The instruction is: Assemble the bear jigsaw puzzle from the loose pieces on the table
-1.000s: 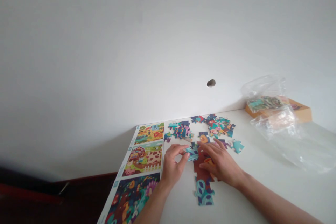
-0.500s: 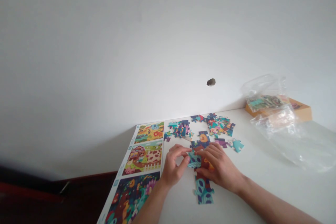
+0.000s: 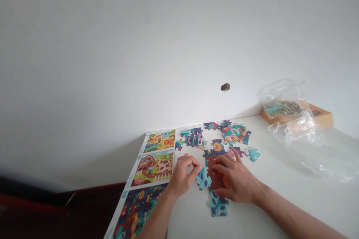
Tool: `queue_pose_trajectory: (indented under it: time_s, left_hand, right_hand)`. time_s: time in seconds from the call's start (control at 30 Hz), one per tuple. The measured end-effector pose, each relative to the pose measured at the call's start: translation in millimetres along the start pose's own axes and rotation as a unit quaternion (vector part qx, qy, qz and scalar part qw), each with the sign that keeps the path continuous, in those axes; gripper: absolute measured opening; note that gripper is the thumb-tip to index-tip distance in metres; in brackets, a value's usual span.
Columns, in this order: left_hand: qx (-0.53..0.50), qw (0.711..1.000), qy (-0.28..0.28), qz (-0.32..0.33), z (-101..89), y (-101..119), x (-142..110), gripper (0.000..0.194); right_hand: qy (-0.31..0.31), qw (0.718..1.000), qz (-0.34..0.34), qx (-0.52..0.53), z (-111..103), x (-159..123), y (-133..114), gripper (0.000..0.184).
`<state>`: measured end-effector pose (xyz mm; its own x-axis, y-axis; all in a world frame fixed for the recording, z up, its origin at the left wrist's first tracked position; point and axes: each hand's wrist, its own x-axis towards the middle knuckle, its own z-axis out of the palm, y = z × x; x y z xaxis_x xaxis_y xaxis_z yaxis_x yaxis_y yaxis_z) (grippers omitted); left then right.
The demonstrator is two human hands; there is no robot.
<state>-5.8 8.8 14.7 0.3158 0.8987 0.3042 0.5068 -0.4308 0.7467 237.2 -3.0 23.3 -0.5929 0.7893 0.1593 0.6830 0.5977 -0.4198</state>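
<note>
My left hand point(image 3: 183, 175) pinches the upper left corner of a teal jigsaw puzzle piece point(image 3: 203, 180) with dark blue ovals, between thumb and index finger. That piece is tilted and lies just left of a joined strip of puzzle pieces point(image 3: 212, 164), which shows a brown animal and dark blue parts. Over the strip's right side rests my right hand point(image 3: 237, 177), its fingers apart and hiding part of the picture. At the strip's near end is a teal puzzle piece point(image 3: 219, 207) with blue ovals.
Loose puzzle pieces lie in a left pile point(image 3: 193, 137) and a right pile point(image 3: 235, 133). A picture sheet point(image 3: 136, 157) runs along the table's left edge. A clear plastic bag point(image 3: 303, 130) lies against a yellow box point(image 3: 322, 117) at right. The wall has a hole point(image 3: 225, 87).
The teal piece has moved from over the strip to its left, turned at an angle. My right hand has let go of it and spread its fingers, uncovering more brown.
</note>
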Motion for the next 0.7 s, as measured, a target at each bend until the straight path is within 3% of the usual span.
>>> queue_pose_trajectory:
  time_s: [0.1,0.2,0.37,0.57,0.7]
  left_hand:
    - [0.012,0.994,-0.102,0.022,-5.9,7.6,-2.1,0.015]
    - [0.045,0.987,-0.155,0.016,-7.6,10.2,-5.9,0.008]
    - [0.082,0.977,-0.197,0.02,-6.5,12.1,-9.4,0.006]
    - [0.077,0.965,-0.249,0.043,-13.3,20.9,-7.8,0.028]
    - [0.095,0.961,-0.258,0.042,-13.2,21.5,-8.6,0.029]
  right_hand:
    - [-0.012,1.0,0.0,0.002,0.0,0.1,0.4,0.057]
    - [-0.009,1.0,-0.002,0.005,0.5,0.4,0.4,0.057]
    - [-0.004,1.0,-0.011,0.002,2.0,0.2,2.2,0.058]
    - [-0.004,1.0,-0.011,0.006,2.0,-0.5,2.5,0.057]
    - [-0.004,1.0,-0.01,0.008,1.7,-0.7,2.4,0.056]
